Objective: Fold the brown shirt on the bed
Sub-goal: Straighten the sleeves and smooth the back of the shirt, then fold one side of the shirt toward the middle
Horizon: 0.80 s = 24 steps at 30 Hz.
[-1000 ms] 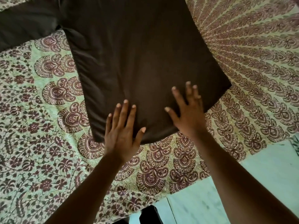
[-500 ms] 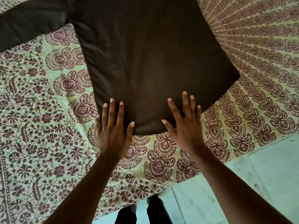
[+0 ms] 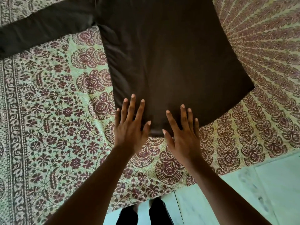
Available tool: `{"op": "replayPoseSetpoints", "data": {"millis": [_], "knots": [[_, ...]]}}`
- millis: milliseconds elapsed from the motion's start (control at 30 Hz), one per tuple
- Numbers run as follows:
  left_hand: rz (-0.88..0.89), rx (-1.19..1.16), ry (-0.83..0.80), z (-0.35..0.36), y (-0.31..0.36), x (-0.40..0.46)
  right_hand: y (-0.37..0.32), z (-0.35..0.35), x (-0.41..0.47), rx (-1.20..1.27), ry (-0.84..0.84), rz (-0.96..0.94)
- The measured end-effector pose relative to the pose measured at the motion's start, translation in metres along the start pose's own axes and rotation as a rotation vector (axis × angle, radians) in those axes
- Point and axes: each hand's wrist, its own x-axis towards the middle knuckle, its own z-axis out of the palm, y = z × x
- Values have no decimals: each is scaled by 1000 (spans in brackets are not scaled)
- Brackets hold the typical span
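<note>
The brown shirt [image 3: 170, 59] lies flat on the bed [image 3: 48, 119], its hem toward me and one long sleeve [image 3: 45, 28] stretched out to the upper left. My left hand [image 3: 129, 125] lies flat with straight, spread fingers on the hem near the shirt's lower left corner. My right hand [image 3: 181, 133] lies flat beside it, fingers straight on the hem a little to the right. The two thumbs are close together over the hem edge. The shirt's top and its right sleeve are out of view.
The bed is covered by a green sheet with maroon floral and paisley print. Its near edge runs across the lower frame. Pale tiled floor [image 3: 267, 184] shows at the lower right, and my dark-trousered legs [image 3: 142, 213] stand at the bed edge.
Both hands have slid back toward me along the shirt to its hem and drawn closer together. The view has shifted so the shirt sits further right.
</note>
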Motion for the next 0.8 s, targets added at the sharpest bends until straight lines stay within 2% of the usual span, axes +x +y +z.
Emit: {"op": "replayPoseSetpoints", "data": {"millis": [100,233,300,367,467,533,667,800], "knots": [[20,35,-60,12,-12,-11,-16,9,18,34,-36,-3],[15,0,-47,14,-16,-34,-29,18,10,2,-71,23],[24,-74,-39,12,-18,-40,-31,16,-1,14,-88,13],[-11,-252,-25,6,-23,-43,-35,11,-8,57,-87,8],[-101,-541,73,-13,-38,-39,-55,0,0,130,-4,-2],[-139,-613,160,-29,-53,-31,-78,-5,14,215,50,-19],[-282,-651,295,-64,-101,-8,-141,-10,60,498,137,-85],[-388,-623,408,-107,-173,14,-227,-8,115,584,118,-145]]}}
